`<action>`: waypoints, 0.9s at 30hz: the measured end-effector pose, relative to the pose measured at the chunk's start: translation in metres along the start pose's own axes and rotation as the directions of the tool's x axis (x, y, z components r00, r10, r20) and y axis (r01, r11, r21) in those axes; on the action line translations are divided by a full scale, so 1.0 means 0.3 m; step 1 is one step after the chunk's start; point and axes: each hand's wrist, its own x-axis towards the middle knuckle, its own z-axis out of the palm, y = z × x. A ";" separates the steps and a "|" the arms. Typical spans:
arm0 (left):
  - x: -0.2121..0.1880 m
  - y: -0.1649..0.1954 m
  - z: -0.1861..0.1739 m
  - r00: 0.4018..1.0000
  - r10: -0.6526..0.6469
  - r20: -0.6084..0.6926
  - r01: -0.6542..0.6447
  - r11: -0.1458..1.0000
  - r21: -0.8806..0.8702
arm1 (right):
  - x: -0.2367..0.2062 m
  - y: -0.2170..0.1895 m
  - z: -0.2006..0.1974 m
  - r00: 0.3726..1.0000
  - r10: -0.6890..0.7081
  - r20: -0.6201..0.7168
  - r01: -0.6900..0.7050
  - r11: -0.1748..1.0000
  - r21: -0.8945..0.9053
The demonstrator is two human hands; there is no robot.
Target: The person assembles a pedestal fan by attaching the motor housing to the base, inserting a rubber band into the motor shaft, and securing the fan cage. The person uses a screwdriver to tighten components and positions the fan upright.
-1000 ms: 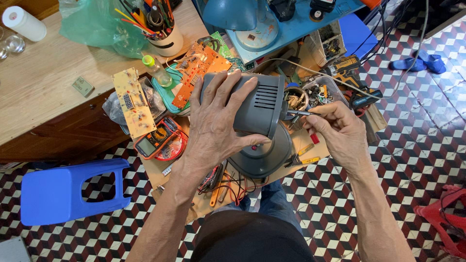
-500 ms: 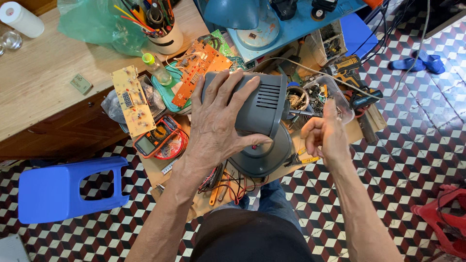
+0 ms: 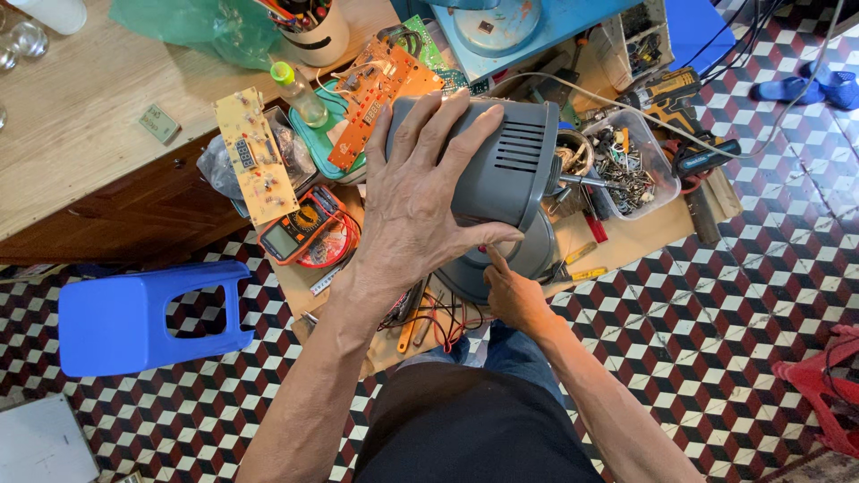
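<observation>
Checkered floor tiles surround a low cardboard work surface [image 3: 644, 234] full of tools, where a grey motor housing [image 3: 506, 165] stands on its round base. Left hand [image 3: 420, 201] grips the housing with spread fingers. Right hand [image 3: 512, 295] holds nothing, its index finger pointing up and touching the underside of the housing near a multimeter [image 3: 300, 228].

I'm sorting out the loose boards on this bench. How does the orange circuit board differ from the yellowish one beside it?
The orange circuit board is a brighter colour; the yellowish circuit board is pale tan. The orange one leans up to the right across a teal container; the yellowish one runs nearly upright in the view, left of it. The orange one lies nearer the left hand. Both are long, narrow, bare boards.
</observation>
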 end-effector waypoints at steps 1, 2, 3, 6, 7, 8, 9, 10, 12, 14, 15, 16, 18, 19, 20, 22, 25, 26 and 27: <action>0.003 0.003 -0.002 1.000 -0.003 -0.001 0.003 1.000 -0.009 | 0.009 -0.002 0.003 1.000 0.022 0.002 -0.022 1.000 -0.002; 0.006 0.006 -0.005 1.000 -0.008 0.003 0.008 1.000 -0.008 | 0.017 -0.005 0.005 0.999 0.044 0.004 -0.044 0.999 -0.005; 0.009 0.008 -0.008 1.000 -0.014 0.008 0.014 1.000 -0.008 | 0.023 -0.006 0.005 0.998 0.067 0.006 -0.067 0.998 -0.009; 0.016 0.013 -0.016 1.000 -0.023 0.020 0.023 1.000 -0.013 | 0.035 -0.006 0.006 0.998 -0.011 -0.055 0.008 0.998 -0.057; 0.018 0.013 -0.018 0.999 -0.026 0.023 0.026 1.000 -0.014 | 0.038 -0.005 0.005 1.000 0.024 -0.003 -0.025 0.996 -0.083; 0.020 0.014 -0.019 0.999 -0.024 0.022 0.024 1.000 -0.008 | 0.042 -0.004 0.005 0.997 0.061 0.048 -0.055 0.992 -0.110; 0.021 0.014 -0.021 1.000 -0.021 0.023 0.021 1.000 -0.003 | 0.045 -0.003 0.003 0.990 0.101 0.098 -0.087 0.987 -0.137; 0.023 0.014 -0.020 1.000 -0.015 0.023 0.015 1.000 0.001 | 0.049 -0.002 0.002 0.989 0.100 0.106 -0.085 0.987 -0.137; 0.025 0.014 -0.020 1.000 -0.015 0.018 0.015 1.000 -0.005 | 0.057 0.001 -0.003 0.988 0.096 0.120 -0.079 0.987 -0.143; 0.025 0.014 -0.020 1.000 -0.016 0.015 0.016 1.000 -0.008 | 0.063 0.002 -0.009 0.990 0.078 0.121 -0.060 0.987 -0.149; 0.025 0.014 -0.021 1.000 -0.014 0.014 0.014 1.000 -0.011 | 0.064 0.002 -0.012 0.990 0.070 0.121 -0.051 0.987 -0.153; 0.024 0.015 -0.020 1.000 -0.011 0.012 0.011 1.000 -0.015 | 0.064 0.000 -0.017 0.988 0.083 0.134 -0.064 0.988 -0.143; 0.022 0.016 -0.020 1.000 -0.013 0.010 0.013 1.000 -0.004 | 0.056 -0.001 -0.023 0.980 0.115 0.160 -0.095 0.988 -0.124; 0.021 0.017 -0.020 1.000 -0.013 0.011 0.013 1.000 0.002 | 0.049 -0.002 -0.029 0.989 0.092 0.119 -0.083 0.994 -0.076; 0.021 0.019 -0.019 1.000 -0.010 0.007 0.010 1.000 -0.003 | 0.039 -0.005 -0.035 0.995 0.070 0.077 -0.068 0.997 -0.028; 0.021 0.023 -0.017 1.000 -0.003 -0.001 0.003 1.000 -0.011 | 0.012 -0.010 -0.051 0.994 0.102 0.047 -0.104 0.993 0.051; 0.022 0.029 -0.017 1.000 -0.019 0.020 0.019 1.000 -0.001 | -0.043 -0.010 -0.087 0.978 0.201 0.057 -0.208 0.965 0.161; 0.023 0.031 -0.018 1.000 -0.014 0.018 0.014 1.000 -0.004 | -0.064 -0.007 -0.103 0.980 0.196 0.041 -0.200 0.957 0.210; 0.024 0.033 -0.019 1.000 -0.010 0.016 0.010 1.000 -0.007 | -0.083 -0.003 -0.118 0.981 0.192 0.024 -0.191 0.947 0.258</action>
